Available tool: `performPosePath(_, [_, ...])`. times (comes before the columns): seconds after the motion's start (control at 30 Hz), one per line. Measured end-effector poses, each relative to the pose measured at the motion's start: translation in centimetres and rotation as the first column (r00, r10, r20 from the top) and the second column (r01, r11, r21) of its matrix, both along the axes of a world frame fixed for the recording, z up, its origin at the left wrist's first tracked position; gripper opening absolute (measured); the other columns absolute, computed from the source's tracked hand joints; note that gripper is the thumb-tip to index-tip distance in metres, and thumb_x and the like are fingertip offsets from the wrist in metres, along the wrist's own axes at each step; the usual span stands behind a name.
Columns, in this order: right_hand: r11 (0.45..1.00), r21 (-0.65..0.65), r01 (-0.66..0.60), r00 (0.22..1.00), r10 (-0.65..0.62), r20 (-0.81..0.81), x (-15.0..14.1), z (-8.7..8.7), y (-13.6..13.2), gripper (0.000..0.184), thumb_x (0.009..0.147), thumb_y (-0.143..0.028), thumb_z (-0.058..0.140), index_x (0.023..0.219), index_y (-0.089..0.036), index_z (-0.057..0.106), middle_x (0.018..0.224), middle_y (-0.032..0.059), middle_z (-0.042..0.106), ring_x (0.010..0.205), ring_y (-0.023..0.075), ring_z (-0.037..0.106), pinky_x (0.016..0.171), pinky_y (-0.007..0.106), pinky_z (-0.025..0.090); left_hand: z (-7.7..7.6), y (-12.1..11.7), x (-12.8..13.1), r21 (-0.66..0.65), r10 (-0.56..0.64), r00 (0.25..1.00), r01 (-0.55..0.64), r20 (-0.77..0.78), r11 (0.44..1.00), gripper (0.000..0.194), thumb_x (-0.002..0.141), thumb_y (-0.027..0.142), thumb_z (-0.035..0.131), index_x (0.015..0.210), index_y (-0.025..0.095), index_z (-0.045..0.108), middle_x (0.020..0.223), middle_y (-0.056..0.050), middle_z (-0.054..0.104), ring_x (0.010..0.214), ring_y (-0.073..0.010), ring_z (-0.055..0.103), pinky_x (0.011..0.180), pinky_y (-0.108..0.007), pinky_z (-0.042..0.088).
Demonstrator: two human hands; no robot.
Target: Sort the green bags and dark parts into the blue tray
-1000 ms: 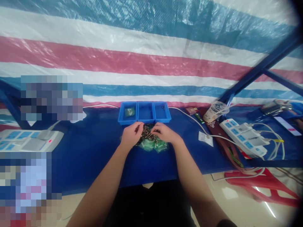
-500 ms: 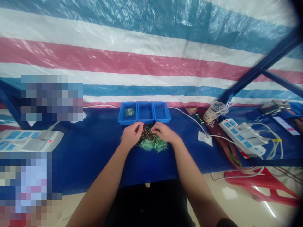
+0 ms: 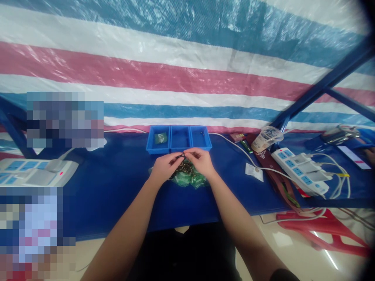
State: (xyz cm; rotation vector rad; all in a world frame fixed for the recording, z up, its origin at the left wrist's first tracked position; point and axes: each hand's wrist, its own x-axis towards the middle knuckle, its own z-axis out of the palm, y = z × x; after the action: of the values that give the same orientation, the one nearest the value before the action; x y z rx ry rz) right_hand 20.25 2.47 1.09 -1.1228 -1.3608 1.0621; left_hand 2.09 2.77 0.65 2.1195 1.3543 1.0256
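Observation:
My left hand [image 3: 165,168] and my right hand [image 3: 201,160] meet at the fingertips, both closed in a pinch. Between them is a small dark part [image 3: 183,155], too small to name. Below the fingers lies a heap of small brass-coloured and dark metal pieces [image 3: 183,171] on a crumpled green-tinted clear plastic bag [image 3: 189,180]. Just beyond the hands stand three joined blue bins. A small clear packet [image 3: 161,137] sits in the left bin [image 3: 149,145], the middle bin [image 3: 179,136] is in the centre, and tiny dark bits show in the right bin [image 3: 199,138].
Power strips lie at the left [image 3: 66,169] and right [image 3: 299,171] of the blue table [image 3: 117,195]. Toward the right are a tilted plastic cup [image 3: 266,138], a small white packet [image 3: 254,172], a brown strap-like bag [image 3: 272,179] and cables. A red stool [image 3: 325,230] stands below.
My right hand has moved left from the heap to meet my left hand. A small dark part now shows between the fingertips, which sit slightly above the heap.

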Motion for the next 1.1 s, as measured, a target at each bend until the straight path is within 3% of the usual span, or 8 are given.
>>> performPosePath(0.37, [0.999, -0.047, 0.011, 0.99, -0.018, -0.138, -0.71, 0.52, -0.25, 0.029, 0.07, -0.044, 0.078, 0.084, -0.019, 0.073, 0.08, 0.0041, 0.074, 0.07, 0.016, 0.066, 0.07, 0.031, 0.056, -0.23, -0.09, 0.11, 0.02, 0.042, 0.998, -0.043, 0.055, 0.999, 0.034, 0.087, 0.046, 0.061, 0.109, 0.022, 0.072, 0.072, 0.001, 0.07, 0.058, -0.0102, 0.061, 0.065, -0.022, 0.05])
performPosePath(0.6, [0.999, -0.033, -0.023, 0.988, 0.018, -0.151, -0.62, 0.29, -0.13, 0.029, 0.071, -0.042, 0.077, 0.087, -0.02, 0.073, 0.084, 0.0043, 0.074, 0.074, 0.0168, 0.068, 0.074, 0.033, 0.056, -0.19, 0.1, 0.06, 0.066, 0.07, 0.997, -0.073, 0.041, 0.995, 0.028, 0.089, 0.042, 0.06, 0.106, 0.025, 0.075, 0.092, -0.002, 0.076, 0.076, -0.0146, 0.07, 0.08, -0.026, 0.054])
performPosePath(0.8, [0.999, 0.039, -0.021, 1.0, 0.021, -0.001, -0.35, -0.17, -0.12, 0.023, 0.08, -0.039, 0.071, 0.092, -0.02, 0.073, 0.091, 0.0056, 0.075, 0.078, 0.0166, 0.067, 0.078, 0.032, 0.054, -0.12, 0.29, -0.3, 0.038, 0.026, 0.999, -0.027, 0.046, 0.999, 0.029, 0.09, 0.043, 0.059, 0.106, 0.025, 0.075, 0.102, -0.003, 0.076, 0.091, -0.0193, 0.072, 0.089, -0.03, 0.055])
performPosePath(1.1, [0.99, 0.139, 0.022, 0.987, -0.043, 0.152, -0.27, 0.5, -0.48, 0.018, 0.088, -0.034, 0.062, 0.092, -0.018, 0.069, 0.09, 0.0047, 0.072, 0.079, 0.0149, 0.064, 0.076, 0.028, 0.051, -0.22, 0.08, -0.02, -0.013, 0.079, 0.995, -0.079, 0.059, 0.997, 0.035, 0.085, 0.046, 0.064, 0.108, 0.022, 0.074, 0.086, -0.001, 0.076, 0.069, -0.0124, 0.067, 0.075, -0.023, 0.054])
